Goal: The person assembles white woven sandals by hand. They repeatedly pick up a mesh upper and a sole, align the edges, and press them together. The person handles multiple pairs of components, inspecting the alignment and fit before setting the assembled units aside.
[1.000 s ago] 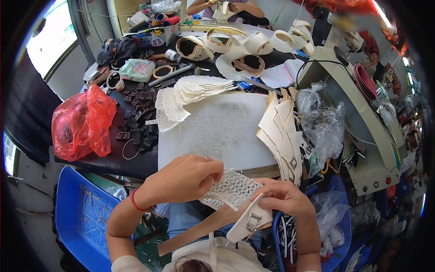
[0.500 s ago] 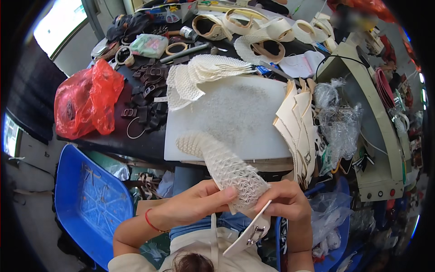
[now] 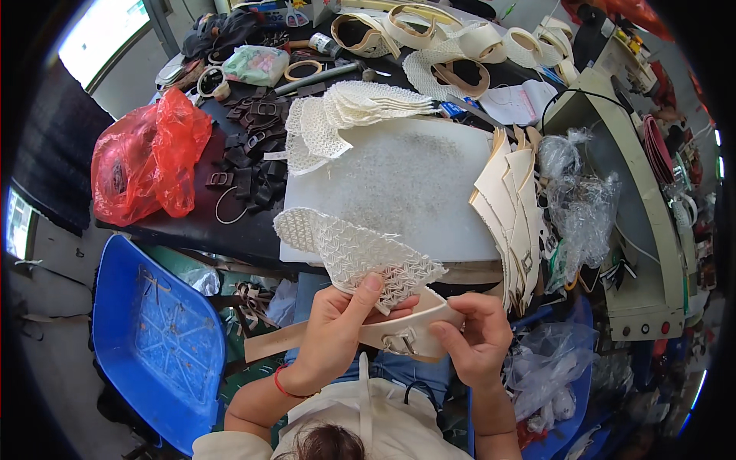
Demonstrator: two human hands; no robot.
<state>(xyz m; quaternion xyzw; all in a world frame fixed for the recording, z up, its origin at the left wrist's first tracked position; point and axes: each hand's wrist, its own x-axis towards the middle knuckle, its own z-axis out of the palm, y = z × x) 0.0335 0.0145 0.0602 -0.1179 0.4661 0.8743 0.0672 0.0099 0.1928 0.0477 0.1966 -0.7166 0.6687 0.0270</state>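
Observation:
My left hand [image 3: 331, 326] is closed, its thumb pinching the near edge of a cream woven mesh piece [image 3: 360, 253]. The mesh spreads away from me over the front edge of a white cutting board [image 3: 429, 176]. A cream strap [image 3: 433, 314] with a silver buckle [image 3: 400, 340] lies across below the mesh. Its tan tail [image 3: 270, 342] sticks out to the left, past my left wrist. My right hand [image 3: 479, 337] is closed on the strap's right part, with thumb and fingers on either side. My left fingers behind the mesh are partly hidden.
Stacked mesh pieces [image 3: 345, 115] lie on the board's far left, cream strap pieces [image 3: 510, 207] at its right. Dark buckled straps [image 3: 261, 146] and a red plastic bag [image 3: 153, 161] are at left. Blue bins [image 3: 165, 345] stand low at left and right; cream rolls [image 3: 414, 34] sit behind.
The buckled strap has swung from hanging slanted below my right hand to lying crosswise under the mesh. The mesh has turned flatter and wider, and my left hand has shifted slightly left.

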